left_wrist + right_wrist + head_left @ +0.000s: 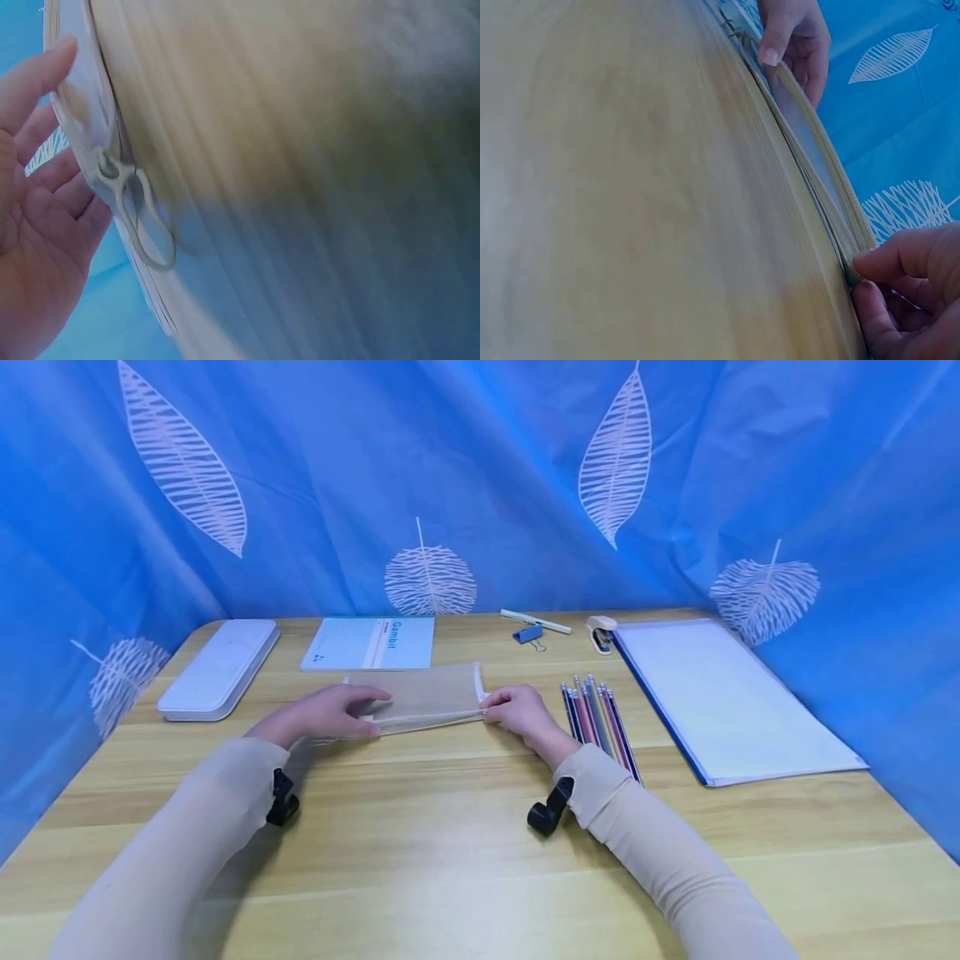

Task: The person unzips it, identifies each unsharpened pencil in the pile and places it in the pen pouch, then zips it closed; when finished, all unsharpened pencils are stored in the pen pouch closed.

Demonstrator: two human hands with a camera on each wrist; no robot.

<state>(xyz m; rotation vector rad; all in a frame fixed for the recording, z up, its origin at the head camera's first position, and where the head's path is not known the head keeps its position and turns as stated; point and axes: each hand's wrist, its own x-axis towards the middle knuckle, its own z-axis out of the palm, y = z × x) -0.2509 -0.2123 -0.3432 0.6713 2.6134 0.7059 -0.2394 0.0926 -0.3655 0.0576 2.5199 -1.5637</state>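
A flat see-through mesh zipper pouch (427, 689) lies on the table, with its zipper edge towards me. Along that edge the two zipper tapes (821, 146) stand slightly apart. At the pouch's left end is my left hand (326, 712), its fingers loosely bent over the pouch and its thumb (56, 67) touching the front edge. Near that hand hangs a pale looped zipper pull (139, 206). My right hand (519, 712) pinches the zipper's right end between thumb and fingers, seen closely in the right wrist view.
Beyond the pouch lies a notebook (367, 643), with a white case (217, 670) to its left. A pen (536, 621), blue binder clip (528, 633) and stapler (602, 633) lie at the back. Several pencils (596, 714) and a blue-spined folder (731, 697) are at right.
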